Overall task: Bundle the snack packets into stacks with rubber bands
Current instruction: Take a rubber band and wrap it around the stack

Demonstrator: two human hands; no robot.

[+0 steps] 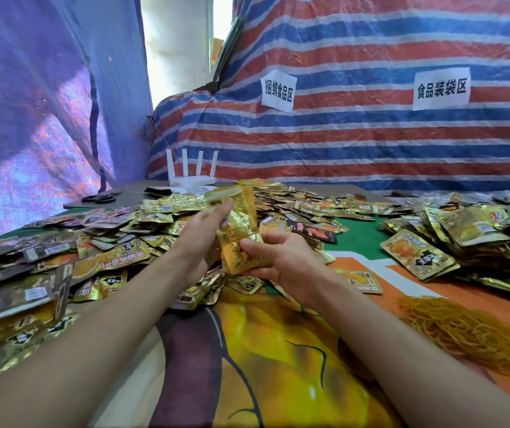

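A small stack of gold snack packets (238, 233) stands on edge above the middle of the table. My right hand (281, 264) grips its lower end, thumb on the front. My left hand (204, 230) holds the stack's left side, fingers reaching up along its top edge. Loose gold and dark packets (99, 242) lie heaped over the left and back of the table. Another heap of packets (463, 236) lies at the right. A tangle of tan rubber bands (463, 332) lies at the near right, apart from both hands.
A printed cloth (278, 350) covers the table in front of me. Black scissors (98, 198) and a white router (192, 174) sit at the back left. Striped tarpaulin (371, 134) with two paper signs hangs behind; purple tarpaulin (47, 103) hangs at left.
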